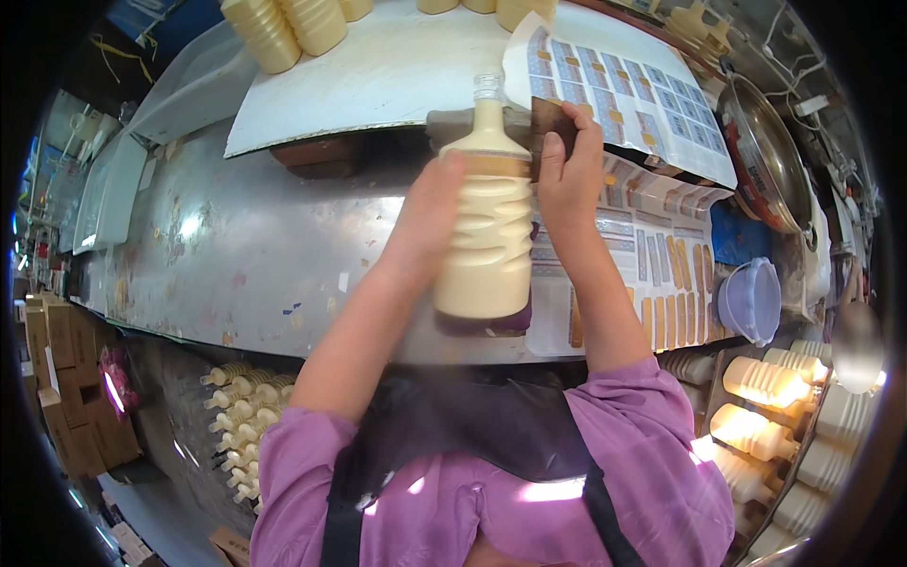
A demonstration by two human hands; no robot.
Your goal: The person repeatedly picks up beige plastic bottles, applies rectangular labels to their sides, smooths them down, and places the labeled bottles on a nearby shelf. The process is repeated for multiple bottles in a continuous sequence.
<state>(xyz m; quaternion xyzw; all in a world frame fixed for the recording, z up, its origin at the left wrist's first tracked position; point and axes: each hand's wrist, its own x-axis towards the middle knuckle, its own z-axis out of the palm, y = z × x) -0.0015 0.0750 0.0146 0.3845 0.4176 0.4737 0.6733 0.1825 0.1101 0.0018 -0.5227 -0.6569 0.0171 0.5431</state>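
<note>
Two hands are working on one ribbed plastic bottle (486, 227) of cream-coloured liquid, which is standing upright in the centre of the frame on a steel table (236, 255). The left hand (430, 213) is pressing against the bottle's left side, its fingers wrapping round the ribbed body. The right hand (569, 175) is sitting just right of the bottle's shoulder, fingers pinching together on a small dark brown label (551, 121) that is touching the bottle near its neck. Sheets of labels (652, 236) are lying on the table right of the bottle, another sheet (614, 90) curling above them. A lilac lidded tub (751, 300) is resting at the right edge of the table. More filled bottles (765, 383) are lying at lower right, and rows of capped ones (236, 416) are showing at lower left.
</note>
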